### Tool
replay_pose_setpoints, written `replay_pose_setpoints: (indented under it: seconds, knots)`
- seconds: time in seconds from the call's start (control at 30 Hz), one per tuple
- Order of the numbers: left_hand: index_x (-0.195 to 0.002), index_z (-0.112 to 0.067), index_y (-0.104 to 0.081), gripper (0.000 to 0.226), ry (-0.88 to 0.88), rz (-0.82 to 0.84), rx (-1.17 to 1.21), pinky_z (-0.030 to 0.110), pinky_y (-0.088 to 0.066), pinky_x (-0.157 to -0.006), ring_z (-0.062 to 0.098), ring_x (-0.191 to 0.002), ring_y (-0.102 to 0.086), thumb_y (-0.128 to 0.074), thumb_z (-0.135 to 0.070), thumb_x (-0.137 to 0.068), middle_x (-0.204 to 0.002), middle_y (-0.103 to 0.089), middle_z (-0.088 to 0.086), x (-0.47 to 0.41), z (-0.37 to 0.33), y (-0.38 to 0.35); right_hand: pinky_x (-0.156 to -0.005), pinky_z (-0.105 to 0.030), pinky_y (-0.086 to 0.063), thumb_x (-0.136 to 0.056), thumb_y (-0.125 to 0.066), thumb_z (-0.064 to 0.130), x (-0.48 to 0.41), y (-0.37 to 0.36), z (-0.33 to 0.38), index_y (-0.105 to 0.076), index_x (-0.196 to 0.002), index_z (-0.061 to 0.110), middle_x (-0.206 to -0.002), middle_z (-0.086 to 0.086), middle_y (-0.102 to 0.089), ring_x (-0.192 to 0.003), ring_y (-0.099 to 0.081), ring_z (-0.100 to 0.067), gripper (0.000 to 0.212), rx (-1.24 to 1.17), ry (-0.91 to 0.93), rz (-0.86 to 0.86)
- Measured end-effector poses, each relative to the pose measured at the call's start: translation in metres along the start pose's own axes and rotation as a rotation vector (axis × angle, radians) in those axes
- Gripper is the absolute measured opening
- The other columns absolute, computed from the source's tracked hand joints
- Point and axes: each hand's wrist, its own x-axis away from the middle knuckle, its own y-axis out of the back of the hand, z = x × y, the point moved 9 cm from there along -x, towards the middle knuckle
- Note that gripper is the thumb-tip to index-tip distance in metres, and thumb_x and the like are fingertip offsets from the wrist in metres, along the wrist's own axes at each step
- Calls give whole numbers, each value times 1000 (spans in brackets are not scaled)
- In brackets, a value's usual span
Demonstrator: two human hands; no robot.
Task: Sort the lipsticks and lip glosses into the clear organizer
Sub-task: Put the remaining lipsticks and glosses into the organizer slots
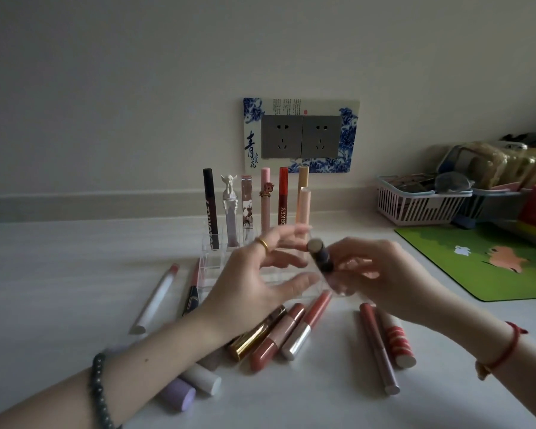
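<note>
Pale desk below grey wall sockets bears the clear organizer.

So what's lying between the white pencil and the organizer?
One thin red-and-black liner, lying on the table close to the organizer; the stretch between it and the white pencil is bare. Shown in the head view.
</note>
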Motion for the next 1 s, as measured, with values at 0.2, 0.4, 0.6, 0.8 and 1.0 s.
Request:
replay_pose_setpoints:
  seconds: [0.2, 0.4, 0.6, 0.8, 1.0]
  knots:
    - [-92, -29, -65, 28, 187, -124, 220, 14, -51, -72, 6, -87, -67, -67, -36, -65, -93, -71, -13, -21, 32, 14, -60, -12, -52, -72, -65, 18, -25, 10, 6, -64, -86, 26, -83, 15, -70, -72, -67, -2, 17, -254, -10, -181]
    - [-91, -26, -67, 25, 230, -226, 297, 18, -54, -65, 9, -84, -68, -66, -33, -66, -86, -73, -11, -37, 51, 30, -58, -19, -55, -73, -66, 11, -50, 11, -1, -66, -87, 19, -82, 4, -69, -71, -68, -9, 16, -323, -67, -292]
    - [-92, -23, -69, 18, 218, -280, 256, 17, -53, -69, 6, -84, -68, -70, -18, -75, -86, -73, -13, -50, 65, 40, -63, -28, -58, -73, -69, 11, -69, 15, -6, -66, -94, 13, -83, -1, -69, -73, -68, -13, 21, -253, -131, -394]
    - [-82, -30, -67, 20, 216, -284, 105, 11, -51, -68, -1, -76, -66, -73, -13, -73, -76, -71, -21, -50, 78, 38, -69, -35, -58, -74, -70, 12, -75, 13, -8, -65, -95, 14, -85, -3, -68, -75, -66, -16, 23, -176, -156, -417]
    - [-90, -17, -67, 20, 223, -251, 47, 11, -51, -72, 2, -79, -67, -74, -11, -73, -86, -71, -8, -50, 85, 35, -67, -11, -51, -75, -66, 18, -86, 35, 12, -62, -102, 17, -82, 11, -64, -73, -61, 0, 27, -15, -59, -433]
